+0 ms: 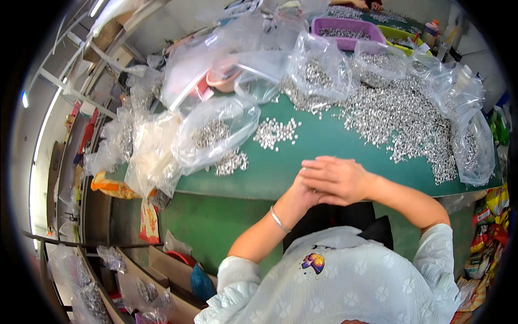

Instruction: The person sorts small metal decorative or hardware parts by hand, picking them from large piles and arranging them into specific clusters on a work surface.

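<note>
The right hand [337, 178] lies flat on top of the left hand [302, 195], with its fingers [318, 173] stretched out toward the person's left. The two hands are pressed together at the near edge of the green table [318, 143]. The left hand is mostly hidden under the right one, so I cannot tell if it holds anything. A thin silver bracelet [279, 220] sits on the left wrist. Just past the hands, a bit to the left, lies a small heap of little silver metal pieces [276, 131] on the bare green top. Farther out and to the right of the hands spreads a big pile of the same silver pieces [402, 116], well apart from the hands. To the left of the hands, a clear plastic bag [216, 129] lies open with silver pieces inside, and some have spilled out [231, 161] next to it. More clear bags [318, 67] with silver pieces stand on the far side of the table. Behind them is a purple tray [348, 26] with more pieces in it. To the far right of the hands, another clear bag [475, 146] hangs at the table's edge.
</note>
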A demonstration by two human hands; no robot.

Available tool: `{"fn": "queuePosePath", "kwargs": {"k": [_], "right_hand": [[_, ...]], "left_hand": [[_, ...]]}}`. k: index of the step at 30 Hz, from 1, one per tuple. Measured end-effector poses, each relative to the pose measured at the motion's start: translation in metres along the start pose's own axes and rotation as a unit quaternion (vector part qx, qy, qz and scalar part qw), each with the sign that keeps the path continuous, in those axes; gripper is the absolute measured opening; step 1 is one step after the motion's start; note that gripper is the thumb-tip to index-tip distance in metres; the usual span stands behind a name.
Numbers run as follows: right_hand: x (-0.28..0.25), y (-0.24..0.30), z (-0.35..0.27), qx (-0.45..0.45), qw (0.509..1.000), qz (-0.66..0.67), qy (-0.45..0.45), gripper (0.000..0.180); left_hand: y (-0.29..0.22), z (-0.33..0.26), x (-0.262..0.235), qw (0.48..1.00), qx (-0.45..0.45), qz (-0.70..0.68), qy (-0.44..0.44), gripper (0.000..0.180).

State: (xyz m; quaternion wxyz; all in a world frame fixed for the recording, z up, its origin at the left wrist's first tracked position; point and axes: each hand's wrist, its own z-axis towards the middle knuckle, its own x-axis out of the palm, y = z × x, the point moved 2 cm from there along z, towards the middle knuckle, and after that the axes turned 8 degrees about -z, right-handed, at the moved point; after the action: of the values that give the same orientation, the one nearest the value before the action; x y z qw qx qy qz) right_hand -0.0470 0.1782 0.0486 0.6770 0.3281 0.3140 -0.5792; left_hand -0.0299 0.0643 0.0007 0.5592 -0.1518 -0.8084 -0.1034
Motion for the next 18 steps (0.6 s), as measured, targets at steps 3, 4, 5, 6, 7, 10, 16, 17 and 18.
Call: {"fn": "queuePosePath", "kwargs": {"k": [3, 4, 5, 6, 7, 10, 16, 17, 18], "right_hand": [[-0.036, -0.058, 0.01, -0.031, 0.999, -0.01, -0.022, 0.05], [-0.046, -0.078, 0.015, -0.041, 0.998, -0.014, -0.038, 0.049], [-0.053, -0.099, 0.021, -0.053, 0.997, -0.019, -0.059, 0.048], [-0.057, -0.121, 0.026, -0.065, 0.994, -0.023, -0.079, 0.047], [-0.06, -0.14, 0.031, -0.067, 0.993, -0.026, -0.095, 0.046], [-0.052, -0.195, 0.04, -0.041, 0.987, -0.033, -0.155, 0.043], [-0.001, -0.246, 0.033, 0.149, 0.961, 0.071, -0.222, 0.032], [0.005, -0.25, 0.031, 0.196, 0.949, 0.09, -0.229, 0.028], [0.009, -0.253, 0.031, 0.234, 0.943, 0.087, -0.219, 0.028]], "left_hand": [[-0.03, 0.056, 0.034, 0.998, 0.054, -0.012, 0.002, 0.035], [-0.042, 0.071, 0.047, 0.997, 0.073, -0.008, -0.002, 0.035], [-0.056, 0.089, 0.059, 0.995, 0.099, -0.009, -0.006, 0.035], [-0.068, 0.104, 0.069, 0.993, 0.12, -0.01, -0.014, 0.034], [-0.082, 0.12, 0.078, 0.99, 0.141, -0.009, -0.022, 0.034], [-0.117, 0.157, 0.095, 0.979, 0.196, -0.004, -0.05, 0.034], [-0.143, 0.191, 0.104, 0.965, 0.242, 0.032, -0.097, 0.034], [-0.144, 0.192, 0.106, 0.961, 0.251, 0.056, -0.103, 0.034], [-0.144, 0.187, 0.113, 0.953, 0.266, 0.09, -0.111, 0.034]]}}
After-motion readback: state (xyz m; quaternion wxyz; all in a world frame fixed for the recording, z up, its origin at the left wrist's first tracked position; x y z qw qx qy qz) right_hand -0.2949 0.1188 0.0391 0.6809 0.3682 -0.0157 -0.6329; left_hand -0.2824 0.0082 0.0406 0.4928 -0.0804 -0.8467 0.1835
